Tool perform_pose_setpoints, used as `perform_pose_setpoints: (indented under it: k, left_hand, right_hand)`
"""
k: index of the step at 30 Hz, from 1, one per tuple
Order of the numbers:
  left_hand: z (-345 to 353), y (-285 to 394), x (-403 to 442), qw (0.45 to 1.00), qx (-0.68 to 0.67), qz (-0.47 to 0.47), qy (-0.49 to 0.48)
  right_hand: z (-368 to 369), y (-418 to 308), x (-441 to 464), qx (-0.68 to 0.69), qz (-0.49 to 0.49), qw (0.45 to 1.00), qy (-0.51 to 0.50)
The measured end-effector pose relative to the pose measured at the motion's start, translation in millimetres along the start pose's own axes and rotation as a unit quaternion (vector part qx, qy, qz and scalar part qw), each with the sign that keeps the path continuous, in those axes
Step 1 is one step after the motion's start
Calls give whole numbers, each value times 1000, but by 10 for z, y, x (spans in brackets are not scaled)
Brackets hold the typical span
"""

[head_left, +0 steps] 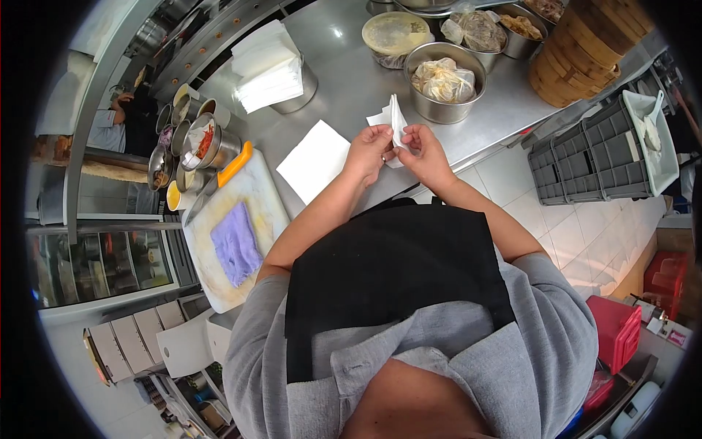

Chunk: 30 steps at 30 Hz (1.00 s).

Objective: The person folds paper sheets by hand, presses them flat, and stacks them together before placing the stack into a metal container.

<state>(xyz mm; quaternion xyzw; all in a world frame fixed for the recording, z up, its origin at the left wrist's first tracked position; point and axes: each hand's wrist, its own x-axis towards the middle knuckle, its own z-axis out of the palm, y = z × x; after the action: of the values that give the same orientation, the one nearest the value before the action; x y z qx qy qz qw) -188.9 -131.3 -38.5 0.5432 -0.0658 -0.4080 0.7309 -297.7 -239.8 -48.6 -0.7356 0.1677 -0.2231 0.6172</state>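
Close to the counter's front edge, my left hand [371,152] and my right hand [425,155] pinch a folded white paper [395,121] between them. It stands up in narrow folds, with one flap sticking out to the left. To the left of my left hand lies a flat white paper sheet [314,159] on the steel counter [338,69]. Farther back, a stack of white paper [268,69] rests on top of a metal pot [301,91]. A steel bowl with a plastic-wrapped bundle [444,79] stands just beyond my right hand.
On the left, a cutting board [269,212] carries a purple cloth [236,244] and an orange-handled knife [235,162], beside several metal containers of food. Bamboo steamers [567,73] stand at the back right, above a grey crate [585,154]. A co-worker [110,128] is at far left.
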Motion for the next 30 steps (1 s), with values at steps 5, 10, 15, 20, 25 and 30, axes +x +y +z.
perform_pose_setpoints:
  k: [5,10,15,20,25,30]
  left_hand:
    - [-22,-17,35,1000,9,-23,4]
    - [-65,-40,56,999,12,-34,-16]
    - [-43,-28,63,997,72,-28,-22]
    - [-26,-26,110,990,139,-29,-13]
    - [11,23,129,991,124,-51,-10]
    - [6,1,158,986,164,-42,-3]
  right_hand:
    - [-20,212,137,40,21,999,9]
    - [-31,103,145,28,12,1000,5]
    - [-25,-27,151,-5,15,1000,-6]
    - [-94,255,227,25,36,999,7]
    - [-176,327,294,56,92,994,5]
    - [-176,384,308,103,76,992,5]
